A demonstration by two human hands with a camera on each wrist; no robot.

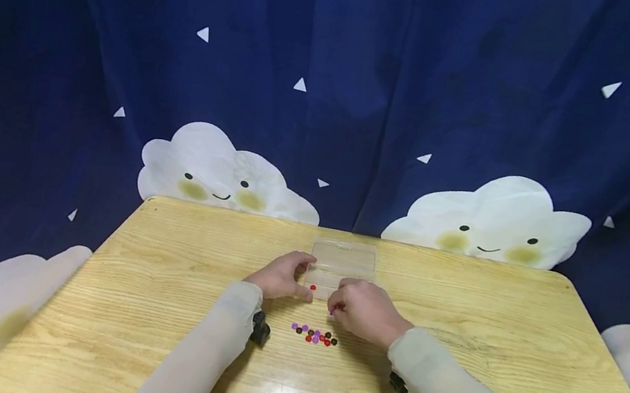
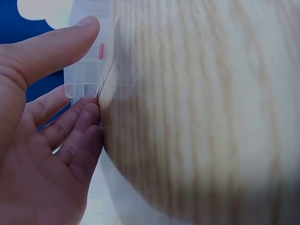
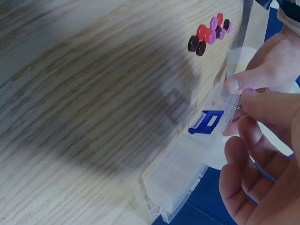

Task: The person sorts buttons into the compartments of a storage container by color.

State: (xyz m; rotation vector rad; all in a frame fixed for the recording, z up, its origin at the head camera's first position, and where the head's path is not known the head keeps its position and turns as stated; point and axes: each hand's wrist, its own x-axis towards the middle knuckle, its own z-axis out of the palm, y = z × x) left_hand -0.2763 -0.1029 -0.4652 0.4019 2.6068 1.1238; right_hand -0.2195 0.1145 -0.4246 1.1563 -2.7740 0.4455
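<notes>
Starting on the left: the left hand (image 1: 280,277) sits at the left end of a clear plastic box (image 1: 326,279), thumb and fingers loosely spread around it. That grip isn't clenched, looks more like bracing. Just past the thumb there's one red disc (image 1: 313,287) in the box. The lid (image 1: 344,256) is open, on the far side from the person. A bunch of loose discs (image 1: 317,334), purple, red and dark, lies on the surface (image 1: 143,307) nearer the person, close to the box.

Then the right hand (image 1: 366,311): its grip pinches a purple disc (image 3: 249,90) between thumb and index finger, right by the box's near edge. It blocks part of the inside, so can't tell what else is in there.

My read is it's loading discs one at a time, with lots left. Next move probably calls for lowering the purple one inside and letting go, without nudging the box.
</notes>
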